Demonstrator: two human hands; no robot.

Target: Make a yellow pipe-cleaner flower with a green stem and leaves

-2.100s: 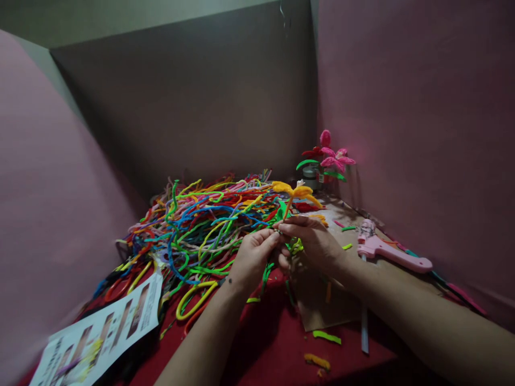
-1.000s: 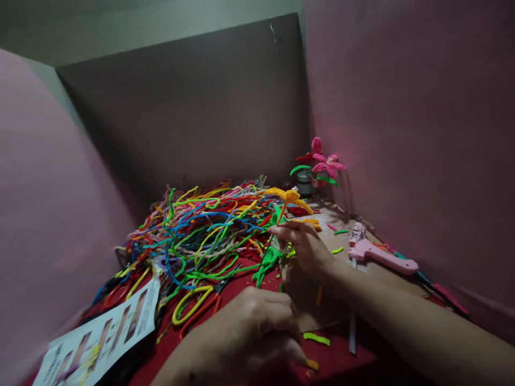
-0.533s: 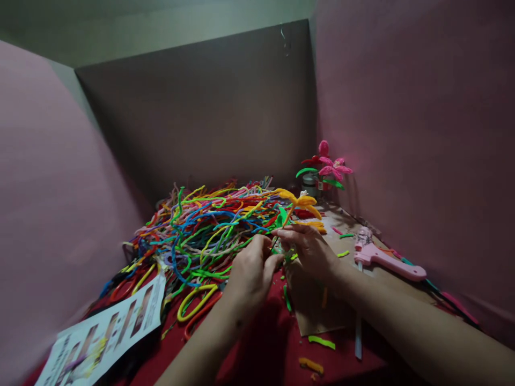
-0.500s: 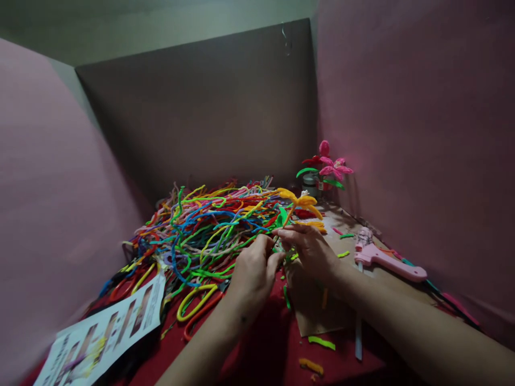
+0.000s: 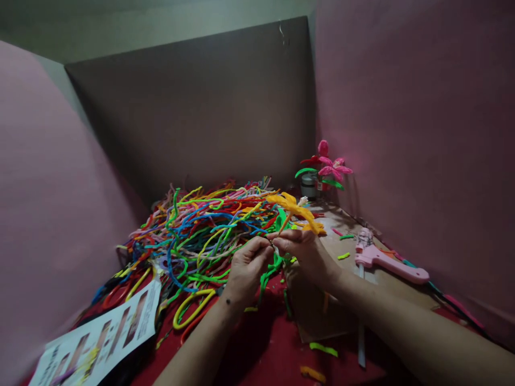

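Note:
An orange pipe-cleaner flower (image 5: 293, 206) with a pale tuft at its centre tilts up from my fingers. My right hand (image 5: 309, 258) is closed on its stem just below the petals. Fingertips of my left hand (image 5: 246, 268) pinch at the lower end of the stem, touching the right fingertips; the exact grip point is partly hidden. Green pipe-cleaner pieces (image 5: 277, 258) hang behind and below the two hands.
A heap of coloured pipe cleaners (image 5: 209, 230) lies behind my hands. Yellow-handled scissors (image 5: 195, 311) and a printed sheet (image 5: 100, 332) are at left. On the right, a pink glue gun (image 5: 390, 262) rests on brown board (image 5: 322, 321). Pink flowers (image 5: 336, 169) stand at the back.
The orange flower has turned and tipped, its petals lower and shifted. My left hand has moved slightly up and left, its fingers closing nearer the right fingertips. Green strands now show below my hands.

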